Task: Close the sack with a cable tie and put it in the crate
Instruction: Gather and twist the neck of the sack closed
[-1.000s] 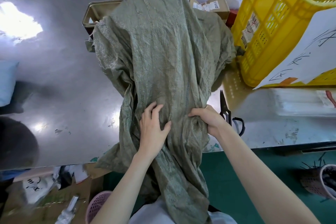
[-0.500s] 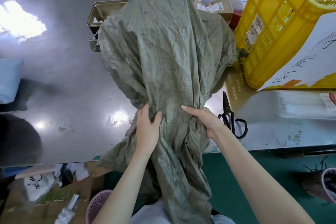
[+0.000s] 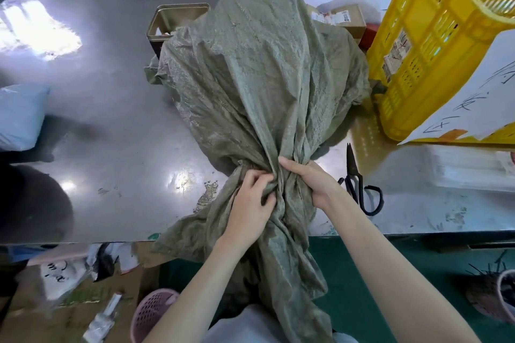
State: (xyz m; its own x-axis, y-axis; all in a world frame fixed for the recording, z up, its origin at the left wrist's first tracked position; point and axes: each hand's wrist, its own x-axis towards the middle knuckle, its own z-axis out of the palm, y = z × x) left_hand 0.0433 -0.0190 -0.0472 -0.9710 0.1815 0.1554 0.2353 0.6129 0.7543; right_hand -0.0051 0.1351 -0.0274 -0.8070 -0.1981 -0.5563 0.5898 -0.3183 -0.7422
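Observation:
A full grey-green woven sack (image 3: 259,78) lies on the steel table (image 3: 106,108), its loose mouth trailing over the near edge toward me. My left hand (image 3: 252,200) pinches the gathered cloth at the sack's neck with curled fingers. My right hand (image 3: 309,179) grips the bunched neck from the right side. The yellow plastic crate (image 3: 434,44) stands at the table's right, beside the sack. No cable tie shows in either hand.
Black scissors (image 3: 358,184) lie on the table just right of my right hand. A metal tin (image 3: 170,19) and cardboard boxes (image 3: 342,18) sit behind the sack. White paper (image 3: 473,97) hangs on the crate. A pink basket (image 3: 154,315) stands on the floor.
Both hands have drawn the sack's cloth together into a tight neck. My left hand went from lying flat on the fabric to pinching it, and my right hand closed round the bunch.

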